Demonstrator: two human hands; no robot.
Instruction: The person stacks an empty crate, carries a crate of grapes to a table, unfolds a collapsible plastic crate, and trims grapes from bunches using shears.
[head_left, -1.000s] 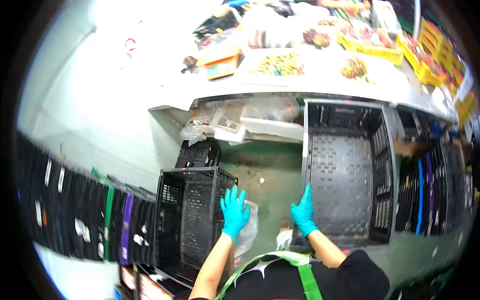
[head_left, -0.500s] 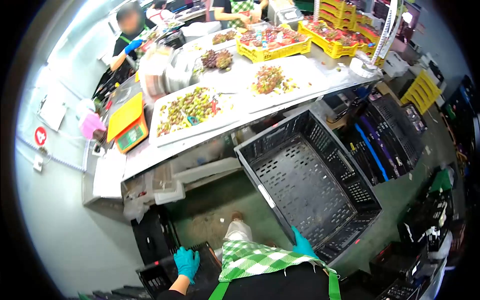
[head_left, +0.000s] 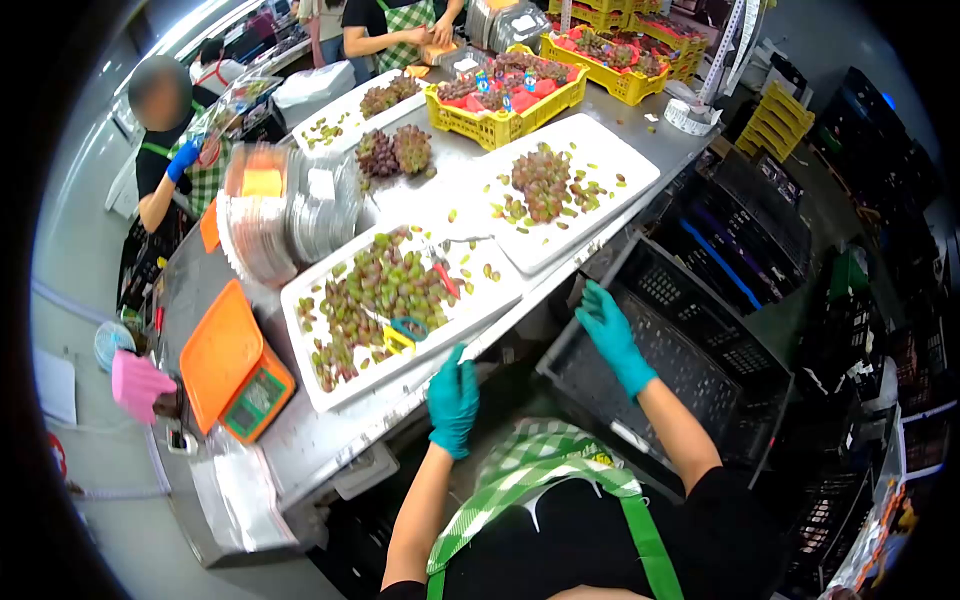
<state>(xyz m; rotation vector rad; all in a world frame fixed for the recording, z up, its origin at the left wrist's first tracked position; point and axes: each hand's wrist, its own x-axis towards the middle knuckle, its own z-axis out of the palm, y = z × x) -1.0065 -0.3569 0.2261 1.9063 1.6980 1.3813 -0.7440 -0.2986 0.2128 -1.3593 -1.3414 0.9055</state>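
My left hand (head_left: 453, 405), in a teal glove, is raised at the table's front edge with its fingers stretched out and nothing in them. Just beyond it lies a white tray (head_left: 345, 395) of loose green and reddish grapes (head_left: 385, 285), with scissors (head_left: 400, 335) and a red-handled tool (head_left: 446, 279) among them. My right hand (head_left: 613, 340), gloved alike, hovers over the black crate (head_left: 700, 400) with fingers extended, holding nothing. Farther back, a second white tray (head_left: 600, 207) bears a bunch of grapes (head_left: 545, 185).
An orange scale (head_left: 225, 350) and stacked clear plastic containers (head_left: 275, 215) stand on the left. Yellow crates (head_left: 500, 125) of grapes are at the back. Black crates (head_left: 725, 245) stack beside the table on the right. Two co-workers (head_left: 165, 150) (head_left: 400, 30) stand across the table.
Both hands have come up and forward: the left from a dark crate low on the left, the right from the black crate's near rim. My view has moved closer to the table.
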